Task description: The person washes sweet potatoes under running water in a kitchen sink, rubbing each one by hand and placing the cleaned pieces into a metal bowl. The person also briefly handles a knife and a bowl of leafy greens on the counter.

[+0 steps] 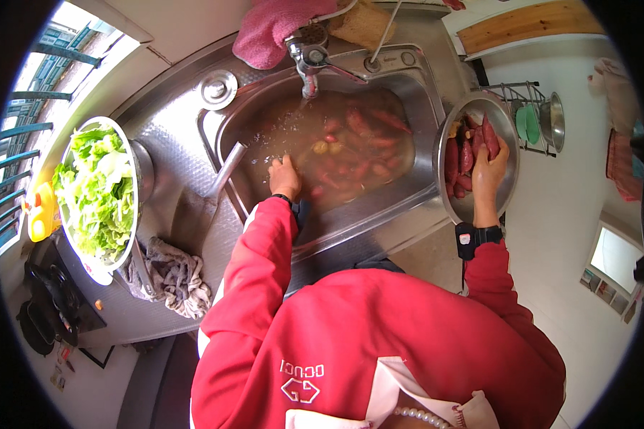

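Observation:
Murky brown water fills the stainless-steel sink (429, 107), with several red-skinned sweet potatoes (359, 123) and a couple of yellowish pieces (321, 147) in it. My left hand (285, 178) is at the water near the sink's left side, below the faucet (308, 80); whether its fingers close on anything cannot be made out. On the right, my right hand (488, 177) reaches into a metal bowl (507, 126) at the sink's right rim. Its thumb and fingers grip a red sweet potato (489, 137), above several others (452, 161) lying in the bowl.
A cleaver (214, 187) lies on the steel counter left of the sink. Beyond it are a bowl of green leaves (99, 193), a crumpled grey cloth (166, 273) and a sink strainer (217, 90). A pink towel (273, 32) hangs behind the faucet. A wire rack (534, 120) stands right.

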Demonstrator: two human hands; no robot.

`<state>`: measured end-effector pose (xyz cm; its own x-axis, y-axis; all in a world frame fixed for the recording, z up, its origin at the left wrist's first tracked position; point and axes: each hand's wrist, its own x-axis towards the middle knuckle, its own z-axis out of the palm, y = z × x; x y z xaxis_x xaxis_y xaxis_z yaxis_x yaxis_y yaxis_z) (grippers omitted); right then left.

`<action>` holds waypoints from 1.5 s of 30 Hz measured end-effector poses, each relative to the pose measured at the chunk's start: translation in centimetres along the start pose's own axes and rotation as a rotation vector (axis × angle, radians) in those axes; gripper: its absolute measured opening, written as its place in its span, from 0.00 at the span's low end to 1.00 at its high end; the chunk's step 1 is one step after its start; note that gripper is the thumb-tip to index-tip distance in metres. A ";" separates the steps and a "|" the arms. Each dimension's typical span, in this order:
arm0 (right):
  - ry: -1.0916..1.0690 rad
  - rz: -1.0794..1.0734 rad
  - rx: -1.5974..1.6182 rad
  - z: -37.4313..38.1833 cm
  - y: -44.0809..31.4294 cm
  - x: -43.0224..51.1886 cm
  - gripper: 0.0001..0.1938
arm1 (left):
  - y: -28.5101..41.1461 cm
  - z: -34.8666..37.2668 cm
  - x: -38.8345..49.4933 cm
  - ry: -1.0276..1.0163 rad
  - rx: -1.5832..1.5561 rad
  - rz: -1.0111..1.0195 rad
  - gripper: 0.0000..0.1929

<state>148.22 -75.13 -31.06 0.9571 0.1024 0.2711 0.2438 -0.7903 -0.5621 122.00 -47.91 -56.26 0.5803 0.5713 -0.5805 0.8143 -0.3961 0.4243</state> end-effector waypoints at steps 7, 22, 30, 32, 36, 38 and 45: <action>0.032 -0.246 -0.339 -0.3 0.4 -1.0 0.18 | 0.5 1.9 2.0 0.002 0.045 -0.001 0.22; -0.994 -0.067 0.217 20.2 -8.1 -13.5 0.08 | -3.1 -0.5 2.5 -0.148 -0.293 0.012 0.17; -1.224 0.170 0.032 26.3 -6.3 -16.2 0.17 | 0.0 0.9 1.4 -0.171 -0.283 0.079 0.18; -1.275 0.280 -0.032 26.4 -4.6 -16.2 0.17 | 0.8 1.7 0.9 -0.095 -0.290 0.062 0.17; -1.363 0.329 0.138 25.9 -2.5 -16.3 0.19 | 2.4 0.9 0.4 -0.023 -0.277 0.115 0.16; -1.301 0.401 0.293 26.1 -3.1 -16.7 0.23 | 3.5 -0.8 -0.1 -0.101 -0.479 0.094 0.17; -1.034 0.686 0.741 27.7 -9.9 -16.1 0.18 | 7.2 -6.3 -3.4 0.049 -0.738 0.484 0.14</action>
<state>134.72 -52.23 -51.49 0.5208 0.4755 -0.7090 -0.5848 -0.4062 -0.7021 125.80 -48.21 -46.88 0.8446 0.4977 -0.1973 0.2537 -0.0474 0.9661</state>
